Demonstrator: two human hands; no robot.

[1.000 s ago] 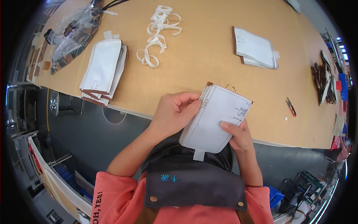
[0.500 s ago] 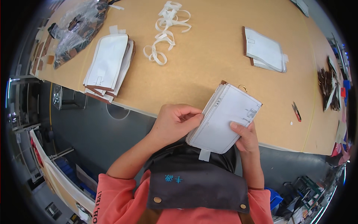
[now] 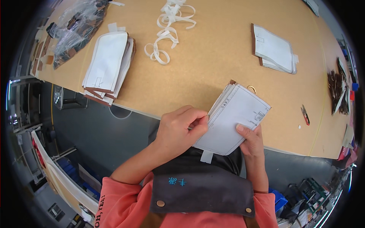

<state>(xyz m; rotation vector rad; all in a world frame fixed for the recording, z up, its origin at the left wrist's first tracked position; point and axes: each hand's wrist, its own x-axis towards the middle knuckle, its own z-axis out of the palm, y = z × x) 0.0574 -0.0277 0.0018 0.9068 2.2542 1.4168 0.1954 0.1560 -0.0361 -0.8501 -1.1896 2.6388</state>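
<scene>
A flat, layered, wallet-sized piece with a white marked face, brown edging and a gold ring at its far edge is held tilted over the table's front edge. My right hand grips its right side, thumb lying on the white face and fingers hidden beneath. Against its left edge, my left hand is closed in a pinch with thumb and forefinger at the layers. A pale tab sticks out from the piece's near edge, above my dark apron.
White-faced, brown-edged pieces lie in a left stack and a smaller right stack. Curled white tape lies between them. Red-handled thread snips rest at the right. A clear plastic bag and brown strips sit near the table's sides.
The view has shifted slightly. My left hand stays pinched at the piece's left edge and has slid a little along it; my right hand keeps its grip.
</scene>
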